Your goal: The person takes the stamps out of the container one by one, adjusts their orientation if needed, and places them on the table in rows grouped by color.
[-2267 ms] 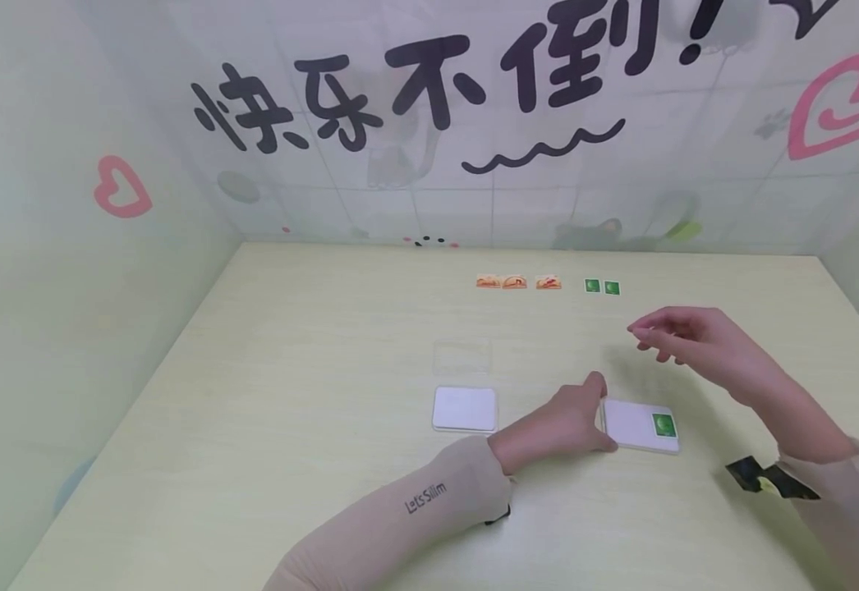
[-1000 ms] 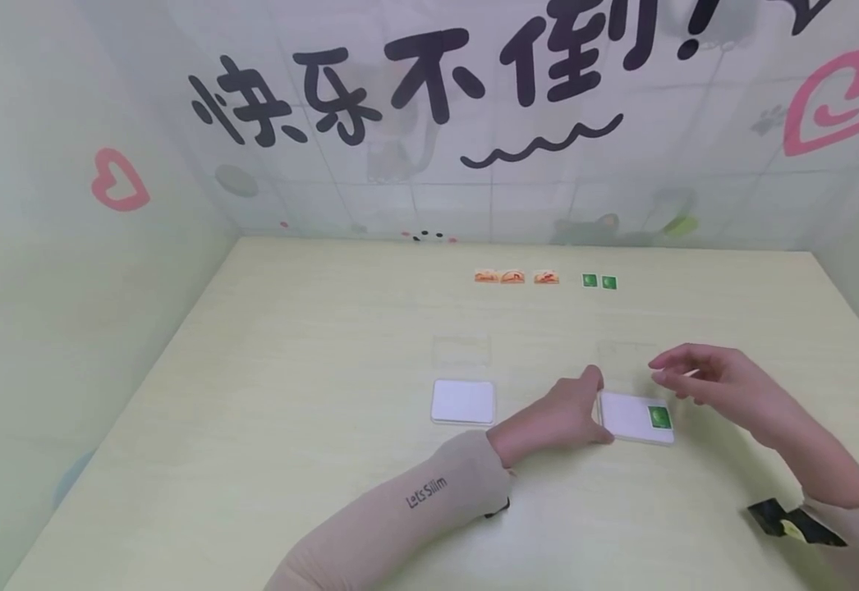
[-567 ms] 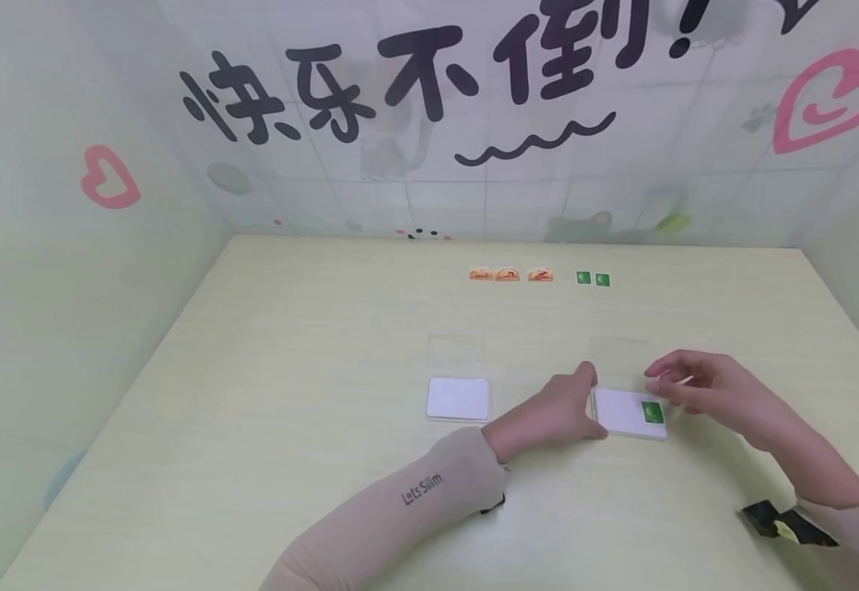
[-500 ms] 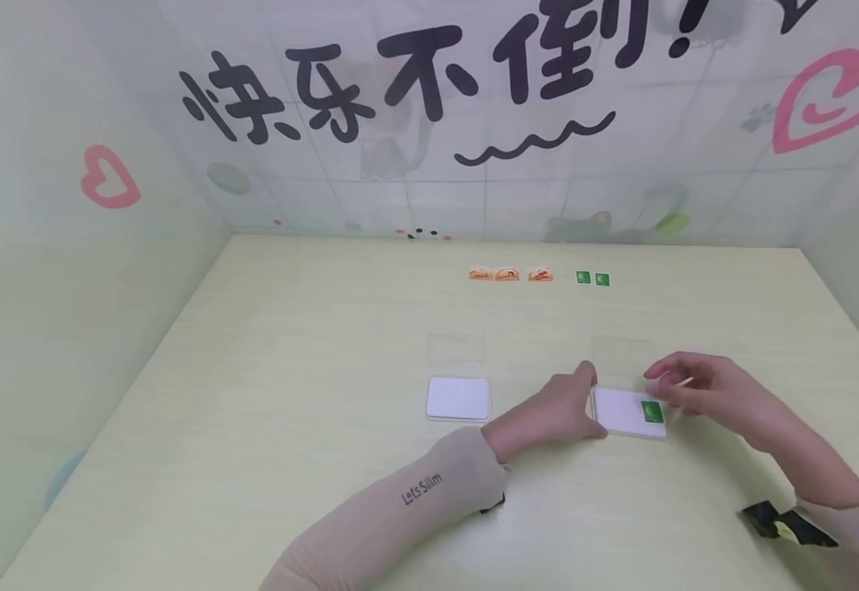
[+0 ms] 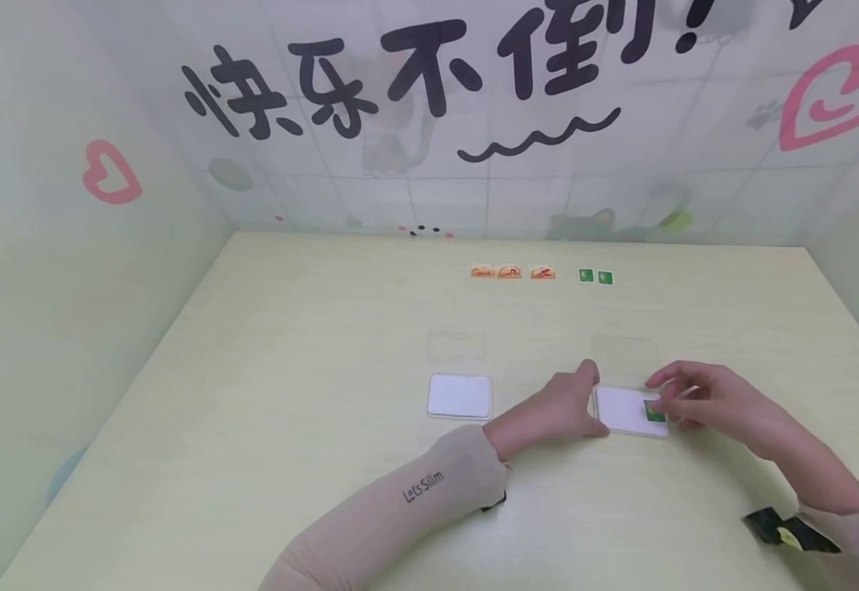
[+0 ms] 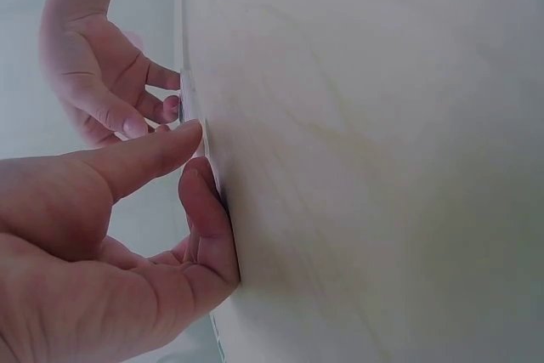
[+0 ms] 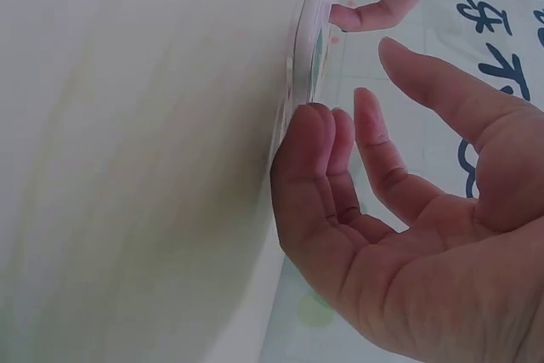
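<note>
In the head view my left hand (image 5: 564, 404) holds the left end of a flat white rectangular card (image 5: 622, 410), thumb and fingers spread round its near and far edges. A small green stamp-like sticker (image 5: 654, 412) lies on the card's right end. My right hand (image 5: 714, 404) is at that end, its fingertips partly over the sticker. In the right wrist view, the thumb and forefinger of this hand (image 7: 399, 210) stand apart with nothing between them, and the other fingers are bent beside the card's edge. The left wrist view shows my left hand (image 6: 119, 244) low against the table.
A second white card (image 5: 459, 396) lies to the left. Behind the cards are two clear rectangular pieces, the left clear piece (image 5: 457, 345) and the right clear piece (image 5: 625, 351). Farther back lie orange stickers (image 5: 508, 272) and two green stickers (image 5: 595, 277). A printed wall (image 5: 370, 197) bounds the table.
My right hand has come nearer and lower, from above the table behind the card to the card's right end, with fingertips now over the green sticker. The left hand keeps its hold.
</note>
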A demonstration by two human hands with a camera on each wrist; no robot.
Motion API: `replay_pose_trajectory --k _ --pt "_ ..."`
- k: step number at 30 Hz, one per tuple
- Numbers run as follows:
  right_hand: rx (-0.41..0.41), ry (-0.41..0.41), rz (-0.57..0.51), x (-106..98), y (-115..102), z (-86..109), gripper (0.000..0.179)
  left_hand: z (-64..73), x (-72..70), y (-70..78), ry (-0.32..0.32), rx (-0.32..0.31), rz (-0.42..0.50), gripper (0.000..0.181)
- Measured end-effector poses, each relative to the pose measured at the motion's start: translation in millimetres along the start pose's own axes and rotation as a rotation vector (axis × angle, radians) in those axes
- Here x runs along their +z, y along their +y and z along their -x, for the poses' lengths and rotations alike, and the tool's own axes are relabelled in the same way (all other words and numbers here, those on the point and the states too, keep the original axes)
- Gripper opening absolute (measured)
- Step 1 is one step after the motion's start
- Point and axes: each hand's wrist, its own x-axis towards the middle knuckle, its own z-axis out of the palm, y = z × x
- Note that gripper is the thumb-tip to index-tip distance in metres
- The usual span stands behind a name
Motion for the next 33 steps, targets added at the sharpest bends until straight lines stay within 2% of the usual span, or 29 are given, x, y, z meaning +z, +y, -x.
replay_pose_trajectory --k 12,19,25,33 --pt "0.031 -0.027 0.015 -1.2 7.5 1.8 0.037 2.3 -2.0 0.9 0.003 -0.016 -0.005 0.052" --pt "0.031 -0.031 0.026 -1.3 13.5 9.2 0.033 2.7 -2.0 2.2 0.008 -0.021 0.001 0.051" --pt "0.015 -0.003 0.022 2.7 15.2 12.8 0.032 1.8 -0.3 0.8 0.010 -0.018 0.003 0.050" --pt "0.016 0.040 0.069 6.0 13.0 12.6 0.032 1.0 0.1 1.5 0.007 -0.015 0.007 0.049"
